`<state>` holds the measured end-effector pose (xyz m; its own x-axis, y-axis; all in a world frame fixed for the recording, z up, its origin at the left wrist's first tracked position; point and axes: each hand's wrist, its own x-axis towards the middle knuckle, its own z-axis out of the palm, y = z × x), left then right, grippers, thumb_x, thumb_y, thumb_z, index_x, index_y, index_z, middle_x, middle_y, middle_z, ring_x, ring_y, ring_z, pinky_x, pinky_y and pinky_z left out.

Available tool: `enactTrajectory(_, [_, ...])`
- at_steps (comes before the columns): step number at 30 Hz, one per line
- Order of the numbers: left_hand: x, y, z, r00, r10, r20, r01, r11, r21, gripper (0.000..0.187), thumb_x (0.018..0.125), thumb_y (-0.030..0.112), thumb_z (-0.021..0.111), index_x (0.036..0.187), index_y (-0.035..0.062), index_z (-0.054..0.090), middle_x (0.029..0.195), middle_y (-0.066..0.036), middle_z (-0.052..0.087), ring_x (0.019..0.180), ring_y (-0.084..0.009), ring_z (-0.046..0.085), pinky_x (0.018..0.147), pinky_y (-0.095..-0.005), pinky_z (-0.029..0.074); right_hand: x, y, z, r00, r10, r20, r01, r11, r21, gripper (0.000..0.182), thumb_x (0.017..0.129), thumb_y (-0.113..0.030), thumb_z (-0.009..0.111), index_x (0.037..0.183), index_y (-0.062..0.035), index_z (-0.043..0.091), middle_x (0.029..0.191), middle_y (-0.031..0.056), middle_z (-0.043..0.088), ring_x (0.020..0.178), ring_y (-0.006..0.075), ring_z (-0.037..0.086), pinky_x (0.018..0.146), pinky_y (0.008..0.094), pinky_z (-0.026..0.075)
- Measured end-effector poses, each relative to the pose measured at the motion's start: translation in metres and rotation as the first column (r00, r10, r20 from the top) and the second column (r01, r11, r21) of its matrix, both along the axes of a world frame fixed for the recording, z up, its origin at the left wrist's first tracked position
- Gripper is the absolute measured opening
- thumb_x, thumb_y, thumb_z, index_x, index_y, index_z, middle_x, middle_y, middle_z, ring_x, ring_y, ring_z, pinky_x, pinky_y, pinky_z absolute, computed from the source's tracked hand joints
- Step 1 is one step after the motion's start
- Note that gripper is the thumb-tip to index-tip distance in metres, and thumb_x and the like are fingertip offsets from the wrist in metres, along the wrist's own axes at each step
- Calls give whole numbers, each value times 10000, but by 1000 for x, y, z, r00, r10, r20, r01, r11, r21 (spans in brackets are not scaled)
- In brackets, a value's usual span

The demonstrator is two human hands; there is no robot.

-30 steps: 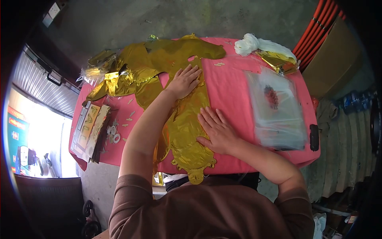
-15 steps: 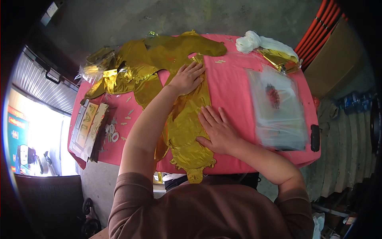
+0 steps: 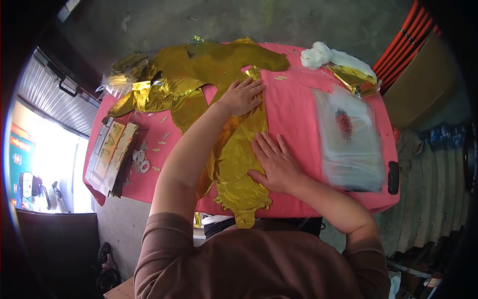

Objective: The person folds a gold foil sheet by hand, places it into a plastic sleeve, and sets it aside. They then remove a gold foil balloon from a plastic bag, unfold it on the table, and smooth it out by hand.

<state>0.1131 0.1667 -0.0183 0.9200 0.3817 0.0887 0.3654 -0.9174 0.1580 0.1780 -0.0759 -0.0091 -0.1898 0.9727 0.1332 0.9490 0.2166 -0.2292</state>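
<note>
A gold foil sheet [image 3: 239, 184] with a scalloped lower end and a small tab lies flat, reaching the near edge of the pink-covered table [image 3: 294, 114]. My left hand [image 3: 242, 97] rests palm down on its upper part, fingers slightly apart. Lower and to the right, my right hand [image 3: 274, 164] lies spread over the foil's right edge. Neither hand holds anything. More gold foil [image 3: 199, 62] spreads across the far left of the table, with crumpled shiny pieces among it.
Clear plastic bags [image 3: 351, 144] lie at the right, below a white string bundle [image 3: 316, 56] and a folded gold foil piece [image 3: 356, 77]. At the left are a stack of cards [image 3: 110, 157], white rings [image 3: 144, 166] and small scraps. Orange pipes [image 3: 406, 40] stand beyond the right corner.
The view has shifted slightly. Both hands stay on the foil in nearly the same places, still spread flat.
</note>
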Motion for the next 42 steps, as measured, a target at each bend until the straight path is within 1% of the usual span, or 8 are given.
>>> enactTrajectory(10, [-32, 3, 4, 961, -16, 275, 1, 998, 57, 373, 887, 278, 500, 1196, 72, 538, 1267, -130, 510, 1233, -313, 425, 1017, -429, 335, 1, 0, 0, 1000, 3, 31, -3, 1000, 6, 739, 880, -493, 459, 1376, 33, 303, 1449, 213, 267, 1370, 321, 208, 1110, 500, 108])
enactTrajectory(15, [-77, 4, 23, 884, 355, 304, -267, 917, -295, 198, 802, 161, 582, 922, 11, 630, 964, -150, 610, 953, -297, 566, 849, -373, 451, 1, 0, -1, 999, 8, 38, -8, 1000, 4, 740, 882, -489, 457, 1381, 32, 293, 1449, 211, 270, 1368, 320, 216, 1110, 498, 108])
enactTrajectory(18, [-95, -16, 25, 937, 215, 274, -113, 931, -346, 173, 790, 153, 607, 890, 14, 634, 960, -131, 608, 946, -291, 558, 838, -372, 453, 1, 1, -2, 999, 6, 40, -7, 1000, 17, 746, 881, -492, 457, 1384, 32, 287, 1449, 214, 268, 1367, 322, 220, 1111, 495, 107])
enactTrajectory(21, [-99, -19, 7, 903, 6, 429, 42, 994, -102, 204, 791, 189, 611, 940, 51, 631, 953, -99, 610, 961, -289, 549, 838, -383, 445, 1, 1, 0, 999, 5, 41, -5, 1000, -2, 749, 884, -493, 452, 1387, 33, 278, 1452, 214, 263, 1369, 320, 214, 1111, 493, 104])
enactTrajectory(24, [-101, -21, -1, 900, 9, 436, 19, 998, -59, 224, 793, 218, 625, 960, 69, 634, 1012, -71, 597, 1002, -266, 532, 856, -381, 434, 2, 1, 0, 999, 12, 31, -11, 1000, -10, 740, 894, -489, 437, 1388, 36, 273, 1452, 215, 259, 1372, 325, 204, 1111, 493, 103])
enactTrajectory(33, [-104, -29, 2, 910, 31, 413, -16, 999, -39, 232, 795, 190, 637, 982, 54, 618, 1068, -81, 573, 1036, -276, 511, 896, -383, 412, 16, 71, 58, 999, -35, 33, 40, 985, -169, 629, 919, -436, 424, 1352, 15, 355, 1449, 224, 257, 1375, 328, 197, 1108, 500, 130])
enactTrajectory(38, [-106, -30, -2, 910, 42, 413, -27, 999, -42, 245, 788, 193, 642, 989, 54, 617, 1081, -83, 566, 1050, -276, 501, 903, -387, 405, 18, 149, 19, 988, -30, 153, 31, 1000, -2, 591, 929, -454, 383, 1356, -46, 374, 1463, 150, 273, 1374, 298, 209, 1110, 509, 137])
enactTrajectory(42, [-105, -27, -3, 897, 65, 438, -37, 997, -70, 251, 779, 187, 643, 993, 58, 618, 1087, -82, 559, 1056, -277, 497, 902, -390, 403, 13, 164, 7, 993, -20, 114, 27, 998, -62, 640, 930, -508, 331, 1385, -58, 332, 1484, 120, 243, 1385, 280, 186, 1120, 500, 103])
